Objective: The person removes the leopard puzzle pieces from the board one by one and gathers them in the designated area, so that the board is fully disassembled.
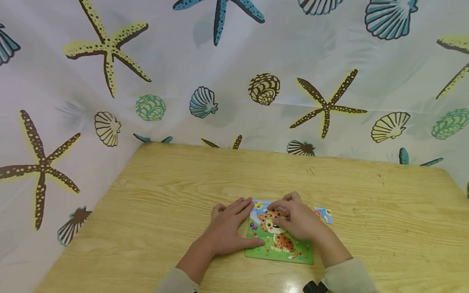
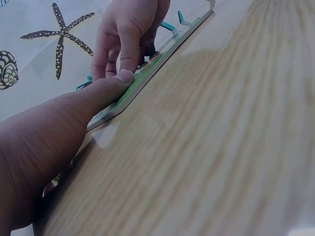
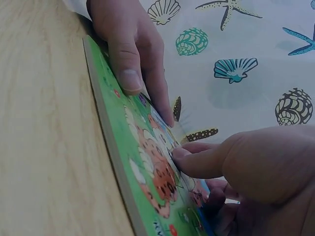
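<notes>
A flat puzzle (image 1: 282, 248) with a spotted leopard on green grass lies on the table. My left hand (image 1: 229, 232) rests along its left side, thumb extended onto the picture and fingers at the upper left corner. My right hand (image 1: 301, 219) is over the upper right part, thumb and index finger bent around a piece at the leopard's head; the piece's outline is mostly hidden. In the right wrist view, the right thumb (image 3: 202, 160) touches the puzzle face (image 3: 162, 182), and the left hand (image 3: 130, 54) presses its far side.
A loose blue piece (image 1: 326, 215) lies just right of the puzzle, partly behind the right hand. The wooden table (image 1: 171, 182) meets a cloth (image 1: 220, 65) printed with starfish and shells at the back and sides. Black devices (image 1: 315, 290) sit by both sleeves.
</notes>
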`<control>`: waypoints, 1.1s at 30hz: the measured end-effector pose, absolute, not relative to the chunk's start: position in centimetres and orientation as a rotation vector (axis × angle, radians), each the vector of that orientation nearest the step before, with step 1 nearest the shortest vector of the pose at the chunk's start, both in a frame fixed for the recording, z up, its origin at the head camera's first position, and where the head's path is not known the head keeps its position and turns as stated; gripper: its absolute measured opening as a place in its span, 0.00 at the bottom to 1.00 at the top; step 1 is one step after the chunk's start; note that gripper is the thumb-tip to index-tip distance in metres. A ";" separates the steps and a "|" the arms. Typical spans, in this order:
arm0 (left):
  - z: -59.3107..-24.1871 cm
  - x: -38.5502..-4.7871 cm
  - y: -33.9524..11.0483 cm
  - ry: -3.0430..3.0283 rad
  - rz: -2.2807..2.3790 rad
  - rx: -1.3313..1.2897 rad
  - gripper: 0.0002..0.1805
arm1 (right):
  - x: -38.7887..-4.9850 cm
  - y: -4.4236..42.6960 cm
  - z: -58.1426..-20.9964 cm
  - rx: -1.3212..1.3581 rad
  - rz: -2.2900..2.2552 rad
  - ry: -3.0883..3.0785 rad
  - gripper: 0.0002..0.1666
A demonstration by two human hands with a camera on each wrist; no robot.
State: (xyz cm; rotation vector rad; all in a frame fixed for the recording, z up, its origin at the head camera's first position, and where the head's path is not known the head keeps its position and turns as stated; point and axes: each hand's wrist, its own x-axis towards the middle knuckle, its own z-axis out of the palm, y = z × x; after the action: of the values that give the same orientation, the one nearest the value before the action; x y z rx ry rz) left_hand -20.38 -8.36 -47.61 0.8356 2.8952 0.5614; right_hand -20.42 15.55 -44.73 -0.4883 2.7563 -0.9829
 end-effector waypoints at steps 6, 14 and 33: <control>-47.5 -20.4 -8.3 2.893 0.577 0.832 0.58 | -20.7 15.8 -44.7 -0.422 -1.075 2.761 0.22; -47.4 -20.4 -8.3 2.887 0.583 0.815 0.59 | -21.3 16.9 -44.9 -0.165 -1.286 2.697 0.19; -47.7 -20.5 -8.3 2.891 0.577 0.823 0.59 | -20.8 16.6 -44.0 -0.107 -1.363 2.670 0.10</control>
State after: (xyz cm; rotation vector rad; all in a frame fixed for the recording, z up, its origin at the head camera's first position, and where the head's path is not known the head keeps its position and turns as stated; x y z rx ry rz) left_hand -20.45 -8.34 -47.73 0.8227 2.8909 0.5767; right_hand -20.78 16.56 -43.96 -0.1073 2.6696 -1.3629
